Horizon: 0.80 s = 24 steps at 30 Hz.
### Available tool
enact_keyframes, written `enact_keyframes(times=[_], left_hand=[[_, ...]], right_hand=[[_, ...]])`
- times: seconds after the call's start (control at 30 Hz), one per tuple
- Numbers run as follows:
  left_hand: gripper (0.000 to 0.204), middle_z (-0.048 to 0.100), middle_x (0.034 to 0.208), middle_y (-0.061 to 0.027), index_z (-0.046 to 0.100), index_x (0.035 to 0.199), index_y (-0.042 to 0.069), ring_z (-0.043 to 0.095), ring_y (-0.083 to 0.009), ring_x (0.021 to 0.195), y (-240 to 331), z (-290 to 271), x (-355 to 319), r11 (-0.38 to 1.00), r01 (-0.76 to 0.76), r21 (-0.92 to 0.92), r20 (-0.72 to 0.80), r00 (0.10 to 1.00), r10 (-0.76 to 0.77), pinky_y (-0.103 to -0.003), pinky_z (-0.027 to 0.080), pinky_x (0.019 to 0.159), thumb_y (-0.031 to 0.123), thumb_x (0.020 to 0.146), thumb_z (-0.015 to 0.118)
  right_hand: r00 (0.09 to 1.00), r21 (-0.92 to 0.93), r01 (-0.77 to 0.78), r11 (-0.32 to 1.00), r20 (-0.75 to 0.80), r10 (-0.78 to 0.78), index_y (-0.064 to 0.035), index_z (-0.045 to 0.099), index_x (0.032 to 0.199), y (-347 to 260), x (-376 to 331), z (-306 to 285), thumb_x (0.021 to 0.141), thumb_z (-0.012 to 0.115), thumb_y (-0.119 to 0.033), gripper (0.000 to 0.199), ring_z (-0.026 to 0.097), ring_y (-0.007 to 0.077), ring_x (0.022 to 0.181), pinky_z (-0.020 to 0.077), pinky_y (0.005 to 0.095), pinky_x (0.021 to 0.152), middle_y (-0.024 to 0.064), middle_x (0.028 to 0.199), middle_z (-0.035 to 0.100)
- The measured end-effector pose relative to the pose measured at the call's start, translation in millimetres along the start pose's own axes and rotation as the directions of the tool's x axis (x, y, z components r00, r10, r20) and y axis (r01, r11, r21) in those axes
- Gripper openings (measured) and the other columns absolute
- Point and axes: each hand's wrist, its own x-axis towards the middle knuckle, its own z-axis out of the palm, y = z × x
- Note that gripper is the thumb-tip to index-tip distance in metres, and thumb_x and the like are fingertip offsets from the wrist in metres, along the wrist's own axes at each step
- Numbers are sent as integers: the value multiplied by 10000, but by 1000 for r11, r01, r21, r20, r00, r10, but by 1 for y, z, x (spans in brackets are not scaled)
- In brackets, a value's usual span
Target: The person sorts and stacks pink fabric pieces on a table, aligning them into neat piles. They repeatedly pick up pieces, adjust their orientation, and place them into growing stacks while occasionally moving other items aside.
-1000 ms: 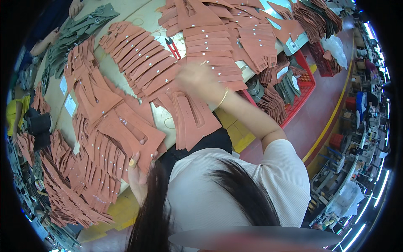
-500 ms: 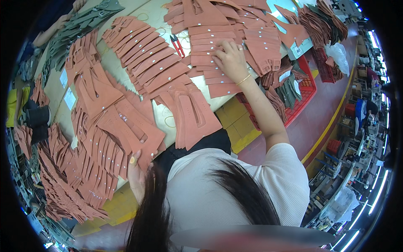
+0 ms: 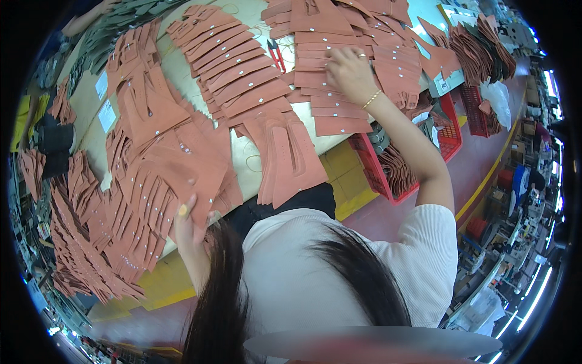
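With your right hand (image 3: pixel 350 71) spread flat on the far stack of leather pieces (image 3: pixel 339 91), keep your left hand (image 3: pixel 189 223) pinning the near pile (image 3: pixel 176 176) while you slide one piece free.

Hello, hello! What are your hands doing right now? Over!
Left hand flat on near brown leather pieces. Right hand pressing far leather stack. Red snips lie nearby, untouched.

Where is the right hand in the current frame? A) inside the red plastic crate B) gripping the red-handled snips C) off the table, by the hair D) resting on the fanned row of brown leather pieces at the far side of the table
D: the right hand lies flat on the row of brown leather pieces, with the red-handled snips to its left and the red crate below the table edge, both untouched.
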Motion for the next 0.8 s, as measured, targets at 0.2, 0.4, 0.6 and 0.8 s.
enact_keyframes(times=[0.2, 0.4, 0.6, 0.8], left_hand=[[506, 607, 1329, -140, 445, 1440, 40, 673, -253, 1099, -8, -11, 20, 973, 134, -190, 233, 969, -88, -396, 641, 670, 316, 1024, 530], [670, 605, 1334, -176, 441, 1427, -3, 667, -284, 1134, -13, -15, 26, 957, 134, -256, 360, 932, -34, -405, 651, 670, 534, 1027, 437], [802, 616, 1301, -184, 462, 1381, -29, 679, -254, 1095, -9, -15, 25, 947, 129, -294, 419, 908, 7, -384, 650, 633, 668, 997, 365], [926, 646, 1213, -159, 493, 1341, -31, 687, -236, 1051, -4, -1, 19, 967, -22, -252, 311, 945, 103, -397, 650, 644, 784, 932, 335]], right_hand=[[960, 209, -226, 951, -116, 254, -62, 639, 840, 16, 13, -52, 805, 659, -153, 100, 592, 277, 899, 461, 425, 821, 72, 945, 597], [941, 476, -295, 829, -4, 338, -58, 623, 1029, -19, 62, -128, 977, 584, -134, 100, 638, 289, 693, 497, 377, 648, 140, 789, 637], [866, 395, 308, 865, -494, -83, -68, 691, 1076, -109, 108, -126, 857, 665, -35, 224, 661, 227, 696, 513, 328, 601, 82, 889, 715], [796, 551, 605, 575, -408, -447, -70, 685, 1080, -246, 71, -46, 829, 625, -124, 264, 702, 196, 996, 546, 325, 767, 59, 1210, 702]])
